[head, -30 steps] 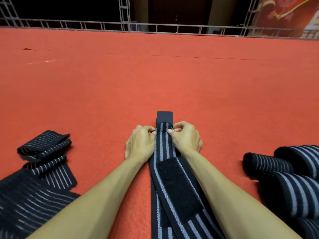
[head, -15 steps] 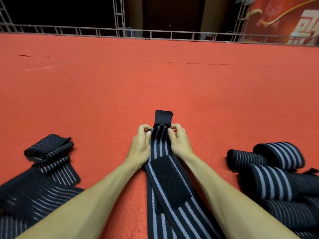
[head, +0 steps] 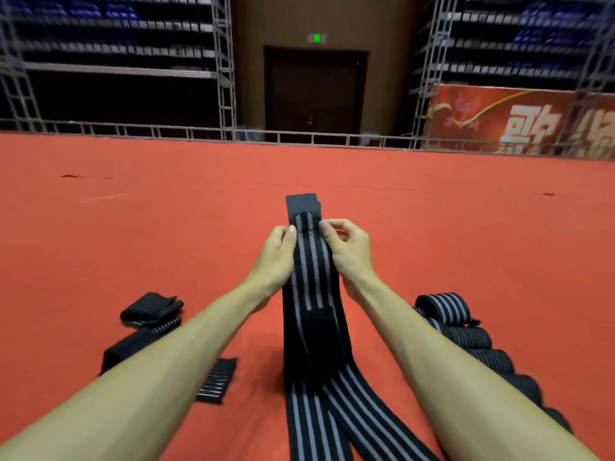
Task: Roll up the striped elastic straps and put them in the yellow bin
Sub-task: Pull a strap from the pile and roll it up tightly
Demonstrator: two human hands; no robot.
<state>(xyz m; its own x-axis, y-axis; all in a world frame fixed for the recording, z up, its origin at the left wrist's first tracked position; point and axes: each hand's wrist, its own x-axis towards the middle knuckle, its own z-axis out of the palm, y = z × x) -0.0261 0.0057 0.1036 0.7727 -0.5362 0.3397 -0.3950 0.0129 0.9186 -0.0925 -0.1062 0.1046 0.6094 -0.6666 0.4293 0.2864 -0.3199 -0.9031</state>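
Between the two forearms, in the head view, one striped strap (head: 312,271) rises off the red carpet (head: 166,227), black with four grey stripes on its face. The left hand (head: 274,257) grips the strap's left edge near the top, thumb pressed against the fabric. The right hand (head: 346,251) pinches the opposite edge between thumb and forefinger, its other fingers curled. A plain black end tab (head: 301,206) stands just above the fingertips. Below the hands a dark fastening patch (head: 327,331) lies on the strap's face. From there the strap drops to the carpet, where two striped lengths run to the bottom edge of the frame.

Left of the held strap lie loose straps (head: 151,309). At least two folded bundles show, and a short striped piece (head: 216,379) lies nearer the strap; the left forearm hides part of this group. Right of the held strap sits a row of rolled straps (head: 442,307), at least five, touching one another, the nearest ones blurred.

Far beyond the held strap a metal railing (head: 166,131) borders the carpet. Behind it stands one dark door (head: 312,91) under a small green lit sign (head: 317,37), its symbol too small to read. To the right hangs a red banner (head: 519,121) bearing large white Chinese characters, cut off and blurred beyond reading.
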